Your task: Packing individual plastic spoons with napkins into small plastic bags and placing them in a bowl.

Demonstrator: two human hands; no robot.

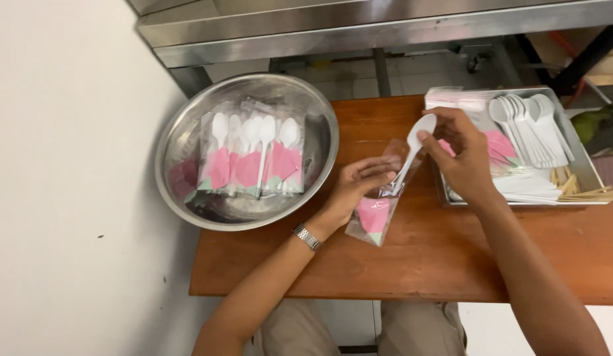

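Seated person at a small wooden table (pixel 451 257), seen from above. The left hand (pixel 359 188) pinches the mouth of a clear plastic sleeve (pixel 379 214), fingers closed on its upper edge; a folded pink napkin (pixel 373 214) already lies in the sleeve's lower end. The right hand (pixel 461 155) grips a white plastic spoon (pixel 412 148) near its bowl, handle angled down into the sleeve opening (how deep the tip sits cannot be told). Far left, a steel bowl (pixel 187 132) holds a row of finished packs (pixel 250 155), each with spoon and pink napkin. Far right, a metal tray (pixel 583 165) carries loose spoons (pixel 530 125), napkins and wooden picks (pixel 586 191). Judged good practice: keep the sleeve mouth spread wide and slide the handle straight in beside the napkin, without creasing it.
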